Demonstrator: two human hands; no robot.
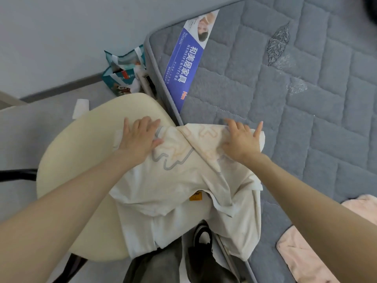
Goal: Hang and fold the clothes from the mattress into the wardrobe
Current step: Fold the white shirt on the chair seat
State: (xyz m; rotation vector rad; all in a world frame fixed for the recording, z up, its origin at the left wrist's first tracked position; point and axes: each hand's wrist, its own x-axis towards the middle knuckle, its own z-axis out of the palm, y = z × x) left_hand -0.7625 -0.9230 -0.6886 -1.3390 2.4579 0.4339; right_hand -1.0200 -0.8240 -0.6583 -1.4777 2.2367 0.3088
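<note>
A cream T-shirt [179, 184] with a grey and orange outline print lies half on a cream chair seat [85, 160] and half on the grey quilted mattress [306, 99]. One side of it is folded over the middle. My left hand [139, 137] presses flat on the shirt's left part, over the seat. On the folded right part, at the mattress edge, my right hand [241, 139] rests with fingers spread. A pink garment [318, 252] lies on the mattress at the lower right.
A blue furniture label [183, 66] runs along the mattress corner. A patterned shopping bag [124, 70] stands on the floor by the wall. A black shoe [202, 242] shows below the shirt. A white scrap [80, 108] lies on the floor behind the chair.
</note>
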